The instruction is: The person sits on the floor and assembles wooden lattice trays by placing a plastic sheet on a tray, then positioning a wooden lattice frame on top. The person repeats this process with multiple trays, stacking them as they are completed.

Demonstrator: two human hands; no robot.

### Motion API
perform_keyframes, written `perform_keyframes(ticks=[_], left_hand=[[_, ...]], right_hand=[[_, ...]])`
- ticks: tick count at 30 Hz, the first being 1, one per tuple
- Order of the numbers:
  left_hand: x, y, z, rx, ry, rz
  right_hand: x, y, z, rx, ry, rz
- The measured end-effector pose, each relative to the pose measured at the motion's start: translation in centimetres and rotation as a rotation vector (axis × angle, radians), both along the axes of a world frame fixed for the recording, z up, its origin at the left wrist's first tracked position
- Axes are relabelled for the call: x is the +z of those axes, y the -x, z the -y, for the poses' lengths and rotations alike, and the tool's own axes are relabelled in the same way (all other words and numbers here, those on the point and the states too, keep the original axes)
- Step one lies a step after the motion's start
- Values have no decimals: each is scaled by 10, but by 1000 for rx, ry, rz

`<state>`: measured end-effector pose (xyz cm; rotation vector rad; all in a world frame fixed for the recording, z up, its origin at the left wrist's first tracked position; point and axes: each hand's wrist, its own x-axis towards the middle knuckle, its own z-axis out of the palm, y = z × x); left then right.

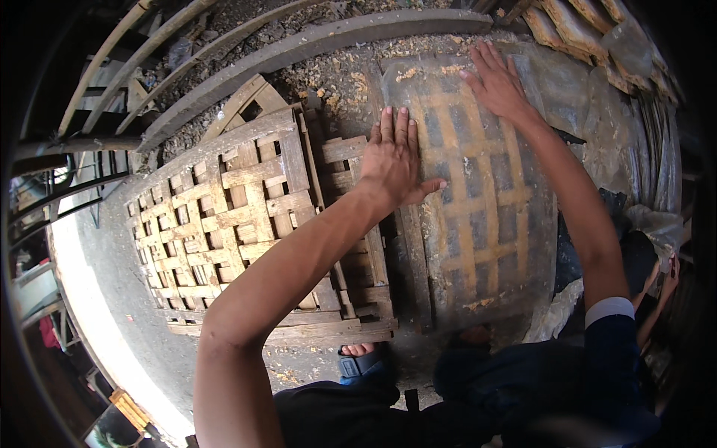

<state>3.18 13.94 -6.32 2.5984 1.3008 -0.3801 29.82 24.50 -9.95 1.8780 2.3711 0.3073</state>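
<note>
Right now both hands lie flat, fingers spread, gripping nothing: left hand (392,160) on the near edge of a grey sheet (478,194) draped over a lattice frame, right hand (497,82) at its far edge. Beside it sits a bare frame (231,216). Uneven pressing could tear or crease the sheet.

no packages, labels, signs or screens in view

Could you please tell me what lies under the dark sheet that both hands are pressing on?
Under the dark sheet a wooden lattice frame shows through as a tan grid. Left hand and right hand lie flat on it. Whatever is below that frame is covered.
</note>
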Motion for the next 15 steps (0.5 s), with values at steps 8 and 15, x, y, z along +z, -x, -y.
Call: perform_keyframes(ticks=[8,15], left_hand=[[-3,2,1,3,-20,-38],[-4,-3,2,-17,-52,12]], right_hand=[[2,20,27,331,156,-166],[13,-62,-3,-262,-186,41]])
